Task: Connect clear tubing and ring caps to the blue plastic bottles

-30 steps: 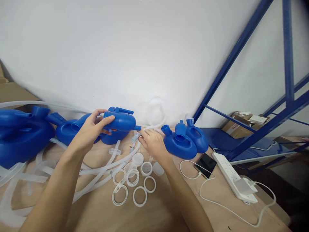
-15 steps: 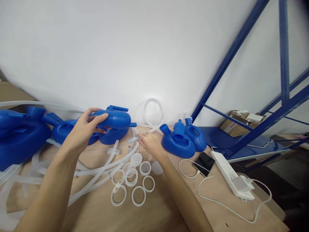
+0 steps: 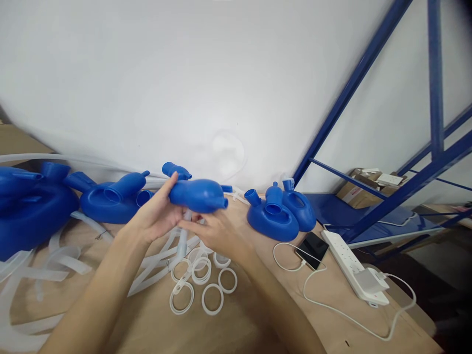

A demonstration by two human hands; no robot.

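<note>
My left hand (image 3: 157, 216) is wrapped round a blue hollow plastic piece (image 3: 199, 194), rounded with a short spout and a narrow arm pointing right. Just below it, my right hand (image 3: 219, 233) pinches a translucent plastic tube (image 3: 182, 241), whose upper end stands between my hands, under the blue piece. Whether tube and blue piece touch is hidden. Other translucent tubes (image 3: 147, 282) lie below my left hand. Near my right wrist are several white rings (image 3: 212, 299) and a strap-like white part (image 3: 180, 284).
Blue jug-like bottles (image 3: 275, 223) stand at right, with more blue bottles (image 3: 106, 211) at left. A phone (image 3: 312, 250) on a white cable and a power strip (image 3: 348, 265) lie to the right. Beyond them is a blue metal rack (image 3: 332, 206) holding a cardboard box (image 3: 357, 189).
My left hand has brought the blue piece rightward, turning its spout toward me. My right hand has come left beneath it with a tube. The tube loop against the wall has blurred.
</note>
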